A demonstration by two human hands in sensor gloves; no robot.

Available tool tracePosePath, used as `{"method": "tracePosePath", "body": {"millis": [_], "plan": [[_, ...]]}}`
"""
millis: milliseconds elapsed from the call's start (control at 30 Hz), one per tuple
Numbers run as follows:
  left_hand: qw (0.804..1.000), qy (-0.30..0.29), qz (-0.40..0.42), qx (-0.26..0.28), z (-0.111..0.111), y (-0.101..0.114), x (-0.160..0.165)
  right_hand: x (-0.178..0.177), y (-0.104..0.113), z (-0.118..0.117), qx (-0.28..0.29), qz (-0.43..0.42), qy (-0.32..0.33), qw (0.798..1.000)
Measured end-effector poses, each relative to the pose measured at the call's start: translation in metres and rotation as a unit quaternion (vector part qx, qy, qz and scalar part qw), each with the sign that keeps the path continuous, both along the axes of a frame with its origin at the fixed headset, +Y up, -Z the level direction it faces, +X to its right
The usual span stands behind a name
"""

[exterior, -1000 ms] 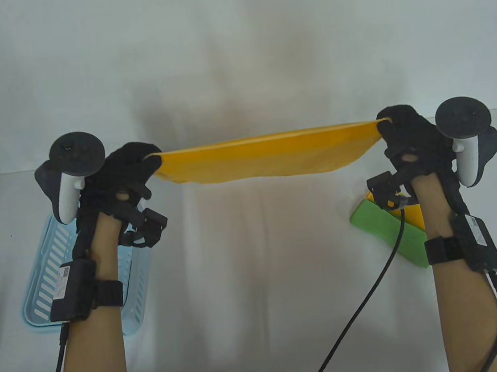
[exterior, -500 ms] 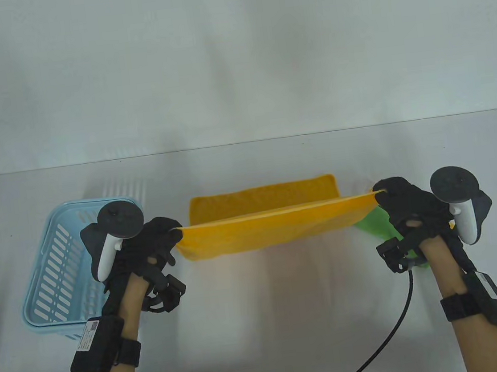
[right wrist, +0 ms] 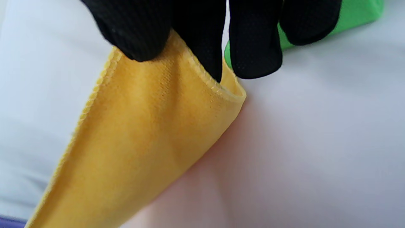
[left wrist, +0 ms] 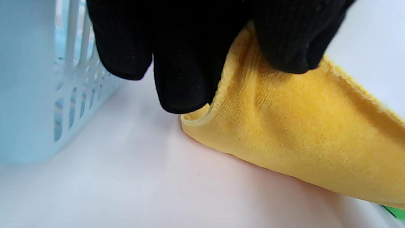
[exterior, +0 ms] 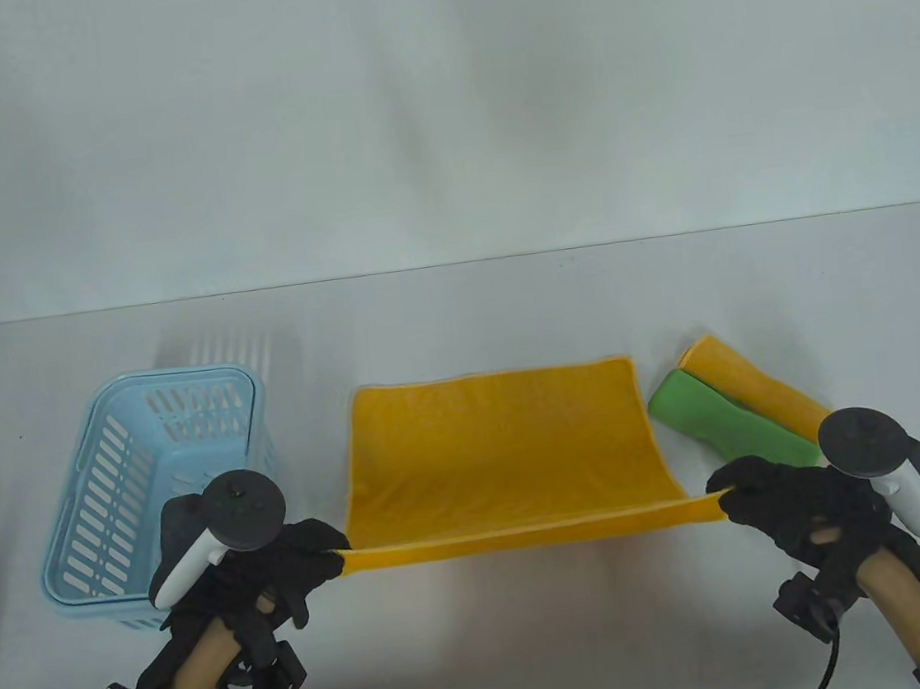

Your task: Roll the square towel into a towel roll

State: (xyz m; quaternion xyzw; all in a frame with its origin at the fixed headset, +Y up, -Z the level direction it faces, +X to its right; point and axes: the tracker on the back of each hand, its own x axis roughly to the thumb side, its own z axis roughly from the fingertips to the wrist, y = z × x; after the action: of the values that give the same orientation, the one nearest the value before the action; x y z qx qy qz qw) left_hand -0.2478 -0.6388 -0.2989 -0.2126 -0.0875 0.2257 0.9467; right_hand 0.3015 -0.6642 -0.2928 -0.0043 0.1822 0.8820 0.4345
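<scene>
A yellow square towel [exterior: 497, 452] lies spread on the white table, its far edge flat and its near edge lifted a little and pulled taut. My left hand [exterior: 317, 547] pinches the near left corner of the towel [left wrist: 284, 126] between thumb and fingers. My right hand [exterior: 733, 487] pinches the near right corner of the towel [right wrist: 152, 126] the same way. Both corners hang just above the tabletop in the wrist views.
A light blue slotted basket [exterior: 124, 490] stands left of the towel, close to my left hand. A green towel roll [exterior: 726, 418] and a yellow towel roll [exterior: 764, 389] lie side by side at the right, just beyond my right hand.
Both hands came down and toward the near edge of the table with the towel, which went from hanging in the air to lying spread on the table.
</scene>
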Motion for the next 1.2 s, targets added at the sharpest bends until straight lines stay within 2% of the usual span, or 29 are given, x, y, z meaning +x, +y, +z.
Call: {"method": "tracePosePath", "body": {"millis": [267, 400, 567, 767, 967, 1200], "plan": [[0.994, -0.081, 0.006, -0.079, 0.025, -0.014, -0.002, 0.001, 0.0, 0.027, -0.03, -0.011, 0.059, 0.998], [0.996, -0.066, -0.014, -0.058, 0.023, -0.008, 0.004, 0.002, 0.002, 0.025, -0.018, -0.013, 0.044, 0.999], [0.999, 0.024, -0.028, -0.006, 0.001, 0.007, 0.008, 0.0, 0.008, 0.008, 0.017, -0.005, -0.003, 1.0], [0.995, 0.08, -0.062, 0.01, -0.03, 0.015, 0.018, -0.002, 0.012, -0.017, 0.027, 0.013, -0.049, 0.998], [0.987, 0.128, -0.101, -0.001, -0.067, 0.01, 0.028, -0.006, 0.006, -0.05, 0.005, 0.015, -0.088, 0.996], [0.976, 0.176, -0.125, -0.032, -0.105, -0.01, 0.034, -0.014, -0.01, -0.088, -0.023, 0.063, -0.123, 0.99]]}}
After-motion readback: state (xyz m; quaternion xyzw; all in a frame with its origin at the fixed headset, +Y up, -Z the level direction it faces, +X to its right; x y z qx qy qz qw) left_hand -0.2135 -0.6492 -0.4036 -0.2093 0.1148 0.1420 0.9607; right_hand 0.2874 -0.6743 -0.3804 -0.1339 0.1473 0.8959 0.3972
